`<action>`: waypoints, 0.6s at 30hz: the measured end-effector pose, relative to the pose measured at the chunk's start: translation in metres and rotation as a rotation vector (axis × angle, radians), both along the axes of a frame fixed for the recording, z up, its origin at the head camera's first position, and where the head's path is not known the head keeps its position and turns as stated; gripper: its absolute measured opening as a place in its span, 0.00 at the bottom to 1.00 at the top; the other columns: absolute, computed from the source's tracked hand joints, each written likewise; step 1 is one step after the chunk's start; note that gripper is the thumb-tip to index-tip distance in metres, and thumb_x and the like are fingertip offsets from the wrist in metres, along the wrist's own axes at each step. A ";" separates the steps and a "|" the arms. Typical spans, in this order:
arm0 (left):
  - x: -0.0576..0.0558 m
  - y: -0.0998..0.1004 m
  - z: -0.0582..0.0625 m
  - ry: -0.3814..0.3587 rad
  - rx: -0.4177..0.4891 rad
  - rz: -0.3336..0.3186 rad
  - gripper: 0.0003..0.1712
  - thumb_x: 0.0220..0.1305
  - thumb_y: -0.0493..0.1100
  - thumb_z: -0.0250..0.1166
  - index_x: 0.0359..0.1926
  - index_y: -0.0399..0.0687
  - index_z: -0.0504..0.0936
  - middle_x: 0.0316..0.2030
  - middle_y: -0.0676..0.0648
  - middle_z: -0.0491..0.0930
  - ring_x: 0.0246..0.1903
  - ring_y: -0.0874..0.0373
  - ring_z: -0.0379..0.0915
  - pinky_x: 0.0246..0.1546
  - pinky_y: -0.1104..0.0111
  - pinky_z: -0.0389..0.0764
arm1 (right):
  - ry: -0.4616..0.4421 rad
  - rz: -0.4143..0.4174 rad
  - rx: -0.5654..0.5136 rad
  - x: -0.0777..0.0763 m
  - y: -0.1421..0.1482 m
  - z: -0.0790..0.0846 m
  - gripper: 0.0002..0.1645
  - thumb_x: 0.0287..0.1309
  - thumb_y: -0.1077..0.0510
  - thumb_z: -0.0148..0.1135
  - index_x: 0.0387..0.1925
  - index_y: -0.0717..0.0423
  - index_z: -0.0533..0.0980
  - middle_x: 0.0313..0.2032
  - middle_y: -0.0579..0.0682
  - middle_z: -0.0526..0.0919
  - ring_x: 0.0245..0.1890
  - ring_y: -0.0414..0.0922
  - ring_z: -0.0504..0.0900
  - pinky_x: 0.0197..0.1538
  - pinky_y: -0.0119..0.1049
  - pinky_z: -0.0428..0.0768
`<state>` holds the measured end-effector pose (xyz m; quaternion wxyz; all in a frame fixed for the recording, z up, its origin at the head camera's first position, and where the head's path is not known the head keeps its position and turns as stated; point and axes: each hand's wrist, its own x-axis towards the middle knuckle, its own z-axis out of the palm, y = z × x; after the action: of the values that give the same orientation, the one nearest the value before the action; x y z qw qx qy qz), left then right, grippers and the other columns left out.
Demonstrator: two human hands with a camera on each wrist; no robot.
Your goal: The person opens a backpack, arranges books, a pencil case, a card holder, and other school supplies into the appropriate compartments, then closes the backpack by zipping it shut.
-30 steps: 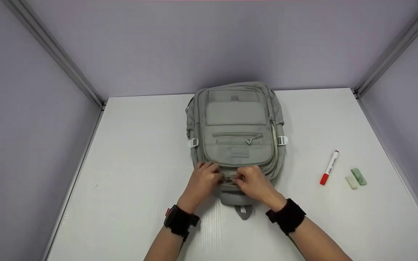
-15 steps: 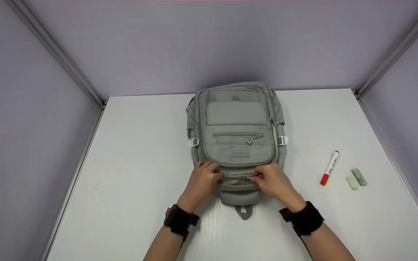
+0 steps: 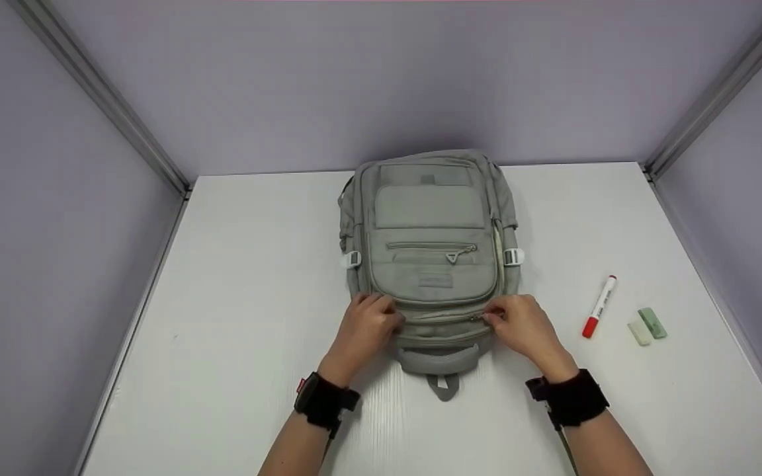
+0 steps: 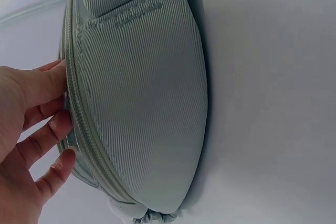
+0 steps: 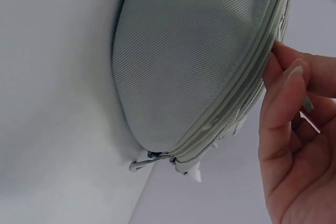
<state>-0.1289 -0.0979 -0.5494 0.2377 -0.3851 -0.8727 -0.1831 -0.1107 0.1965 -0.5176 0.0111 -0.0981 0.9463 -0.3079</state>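
Site looks like a lab-style test booth: white tabletop point(image 3: 235, 297) enclosed left, right and far by plain panels point(image 3: 381, 79), metal framing point(image 3: 100, 92) at far corners.

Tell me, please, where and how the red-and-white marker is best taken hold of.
I would pinch the marker across its white barrel, from above, probably with the right hand once free: it lies slim and flat, apart from the green block.

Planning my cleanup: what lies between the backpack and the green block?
Between the backpack and green block, the head view shows the red-capped marker, then a pale block, both on the white table.
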 end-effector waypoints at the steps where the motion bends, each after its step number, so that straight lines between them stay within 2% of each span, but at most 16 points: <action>1: -0.001 -0.001 0.000 -0.001 -0.001 0.002 0.10 0.57 0.32 0.70 0.24 0.51 0.86 0.28 0.50 0.73 0.32 0.53 0.74 0.38 0.56 0.75 | -0.002 -0.008 0.002 -0.001 0.001 0.000 0.05 0.54 0.68 0.68 0.28 0.57 0.85 0.25 0.46 0.83 0.25 0.41 0.77 0.29 0.40 0.75; 10: -0.010 -0.023 0.003 0.005 0.001 0.052 0.11 0.51 0.29 0.71 0.26 0.51 0.87 0.28 0.50 0.73 0.30 0.52 0.73 0.37 0.54 0.73 | 0.029 -0.030 0.007 -0.006 -0.002 -0.003 0.03 0.56 0.67 0.67 0.29 0.58 0.84 0.25 0.46 0.83 0.25 0.42 0.77 0.30 0.42 0.76; 14: -0.013 -0.031 0.003 -0.030 0.000 0.103 0.10 0.54 0.30 0.71 0.27 0.51 0.87 0.28 0.50 0.72 0.30 0.52 0.72 0.37 0.54 0.72 | 0.054 -0.024 0.003 -0.006 -0.005 -0.003 0.03 0.57 0.66 0.67 0.29 0.59 0.84 0.27 0.48 0.83 0.26 0.43 0.79 0.31 0.43 0.77; 18: -0.010 -0.028 0.005 -0.058 -0.029 0.147 0.08 0.55 0.31 0.71 0.27 0.49 0.87 0.29 0.49 0.72 0.30 0.51 0.72 0.37 0.55 0.71 | 0.062 0.006 0.008 -0.006 -0.007 -0.004 0.03 0.55 0.66 0.68 0.28 0.58 0.83 0.27 0.47 0.82 0.27 0.43 0.78 0.32 0.42 0.77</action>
<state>-0.1386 -0.1261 -0.5441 0.2196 -0.3179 -0.9077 -0.1638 -0.1163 0.1895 -0.5214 -0.0169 -0.1102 0.9471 -0.3009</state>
